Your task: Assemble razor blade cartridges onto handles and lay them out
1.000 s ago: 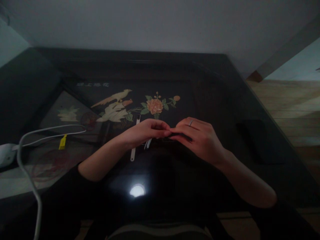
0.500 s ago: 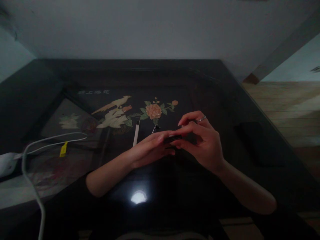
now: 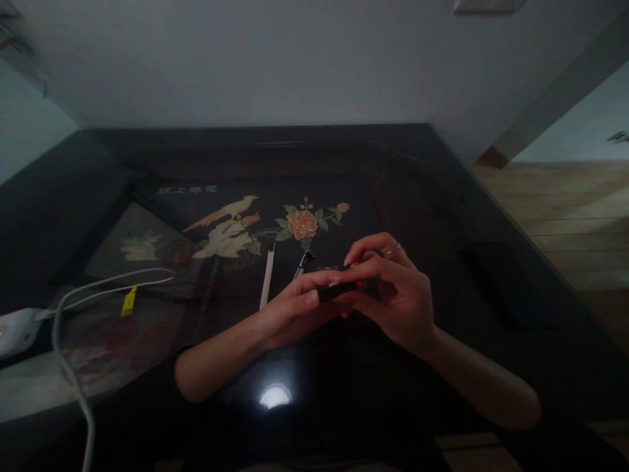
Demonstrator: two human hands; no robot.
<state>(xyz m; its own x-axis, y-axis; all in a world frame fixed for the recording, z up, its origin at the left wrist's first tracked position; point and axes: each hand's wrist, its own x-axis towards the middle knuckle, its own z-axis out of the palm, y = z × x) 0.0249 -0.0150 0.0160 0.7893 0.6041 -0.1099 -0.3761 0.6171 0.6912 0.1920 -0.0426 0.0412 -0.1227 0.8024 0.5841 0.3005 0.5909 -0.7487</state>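
Observation:
Both my hands meet above the middle of a glossy black table (image 3: 417, 170). My left hand (image 3: 295, 308) and my right hand (image 3: 393, 295) together pinch a small dark flat object (image 3: 337, 290), held a little above the tabletop. A ring sits on a finger of my right hand. On the table just beyond my left hand lie a thin white strip (image 3: 266, 283) and a small dark metal tool (image 3: 301, 263). What the dark object is, I cannot make out in the dim light.
The tabletop carries an inlaid bird (image 3: 226, 226) and flower (image 3: 302, 223) picture. A white cable (image 3: 73, 341) with a yellow tag (image 3: 128, 301) loops at the left from a white device (image 3: 17, 331). A dark flat object (image 3: 508, 282) lies at the right. Wooden floor beyond.
My hands lifted off the table and drew slightly toward me with the dark object, uncovering the white strip and small tool. My right fingers curled over it.

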